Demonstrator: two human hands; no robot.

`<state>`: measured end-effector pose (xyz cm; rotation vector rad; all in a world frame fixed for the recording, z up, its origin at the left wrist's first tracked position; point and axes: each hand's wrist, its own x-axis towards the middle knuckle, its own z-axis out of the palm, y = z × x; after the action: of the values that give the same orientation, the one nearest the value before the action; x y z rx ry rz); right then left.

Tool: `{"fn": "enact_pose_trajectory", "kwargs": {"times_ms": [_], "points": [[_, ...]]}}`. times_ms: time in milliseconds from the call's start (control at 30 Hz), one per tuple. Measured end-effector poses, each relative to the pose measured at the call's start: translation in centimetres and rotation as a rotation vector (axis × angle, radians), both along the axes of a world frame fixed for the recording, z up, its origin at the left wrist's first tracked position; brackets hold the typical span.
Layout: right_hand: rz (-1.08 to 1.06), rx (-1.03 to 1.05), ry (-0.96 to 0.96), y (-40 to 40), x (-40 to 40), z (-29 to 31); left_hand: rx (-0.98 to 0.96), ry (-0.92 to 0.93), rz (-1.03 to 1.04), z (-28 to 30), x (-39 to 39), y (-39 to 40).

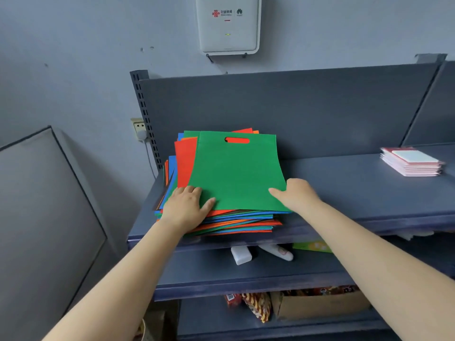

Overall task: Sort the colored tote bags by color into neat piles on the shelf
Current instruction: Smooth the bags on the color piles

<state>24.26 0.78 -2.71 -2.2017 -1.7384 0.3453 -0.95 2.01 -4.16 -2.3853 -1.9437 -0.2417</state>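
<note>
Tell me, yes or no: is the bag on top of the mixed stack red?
No: the top bag is green, with red showing only through its handle slot and on the bag beneath it.

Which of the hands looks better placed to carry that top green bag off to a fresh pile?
Probably the right hand: it pinches the green bag at its right edge, beside the bare shelf. The left hand lies on the mixed stack, steadying it.
</note>
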Motion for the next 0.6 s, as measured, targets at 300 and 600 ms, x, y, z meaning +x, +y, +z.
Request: {"fn": "enact_pose_trajectory", "kwargs": {"times_ms": [300,600], "points": [[-0.113,0.331,0.108,1.5,1.3,-0.8,0.007,-0.083,-0.115,-0.4,-0.7,0.9],[-0.111,0.389,0.174,1.4,3.9,-1.7,0.052,-0.271,0.103,-0.5,-1.8,2.6]]}}
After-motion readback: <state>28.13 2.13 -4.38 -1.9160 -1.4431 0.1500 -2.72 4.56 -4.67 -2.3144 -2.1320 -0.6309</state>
